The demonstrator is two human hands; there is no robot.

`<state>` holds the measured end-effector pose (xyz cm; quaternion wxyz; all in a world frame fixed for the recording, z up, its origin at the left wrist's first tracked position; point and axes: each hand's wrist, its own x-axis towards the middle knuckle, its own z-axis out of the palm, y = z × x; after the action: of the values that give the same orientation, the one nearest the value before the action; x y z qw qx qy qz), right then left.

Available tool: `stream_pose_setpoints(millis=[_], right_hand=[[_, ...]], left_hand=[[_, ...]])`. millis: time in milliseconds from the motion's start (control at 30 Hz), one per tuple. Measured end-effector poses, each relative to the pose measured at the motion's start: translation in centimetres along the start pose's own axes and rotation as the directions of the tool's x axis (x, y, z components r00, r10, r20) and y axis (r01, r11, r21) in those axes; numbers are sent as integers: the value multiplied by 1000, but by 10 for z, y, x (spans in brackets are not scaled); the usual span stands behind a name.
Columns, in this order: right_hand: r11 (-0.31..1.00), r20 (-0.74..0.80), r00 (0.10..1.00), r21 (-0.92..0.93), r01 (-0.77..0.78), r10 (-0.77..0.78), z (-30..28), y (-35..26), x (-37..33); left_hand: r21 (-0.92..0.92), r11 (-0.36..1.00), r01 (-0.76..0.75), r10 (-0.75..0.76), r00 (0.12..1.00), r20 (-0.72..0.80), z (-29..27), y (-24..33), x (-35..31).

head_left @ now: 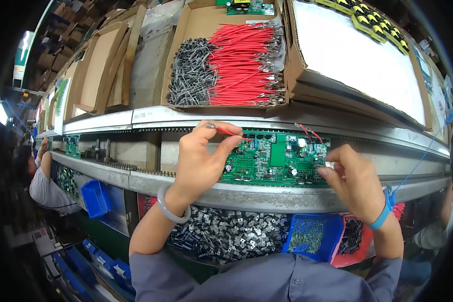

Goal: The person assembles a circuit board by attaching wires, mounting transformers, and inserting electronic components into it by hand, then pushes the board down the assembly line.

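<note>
Grey shirt nearest us, at the lower edge. Our left hand pinches a red wire between thumb and fingers, metal terminal outward, other end over the green circuit board. Our right hand is at the board's right end, fingers curled; we can't tell if it grips anything. Board lies between two metal rails, more red leads on its far side. Beyond: carton with red wires beside black parts. Nearer side: black-and-silver components, blue bin.
</note>
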<state>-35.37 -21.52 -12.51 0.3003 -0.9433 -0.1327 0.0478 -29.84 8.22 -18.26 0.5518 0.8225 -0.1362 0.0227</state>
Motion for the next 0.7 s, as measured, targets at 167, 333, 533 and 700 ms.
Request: stream_pose_setpoints(millis=[167, 333, 533, 700], right_hand=[[984, -74, 981, -3, 177, -177, 3, 2, -1], [984, -15, 988, 85, 155, -154, 3, 1, -6], [968, 26, 984, 185, 171, -179, -2, -6, -5], [911, -78, 910, 27, 411, -408, 7, -23, 13]], left_hand=[[37, 999, 5, -5, 1000, 6, 0, -2, 1], [79, 996, -45, 45, 999, 8, -2, -3, 1], [281, 934, -221, 214, 975, 57, -2, 5, 6], [322, 944, -74, 71, 997, 21, 3, 6, 13]])
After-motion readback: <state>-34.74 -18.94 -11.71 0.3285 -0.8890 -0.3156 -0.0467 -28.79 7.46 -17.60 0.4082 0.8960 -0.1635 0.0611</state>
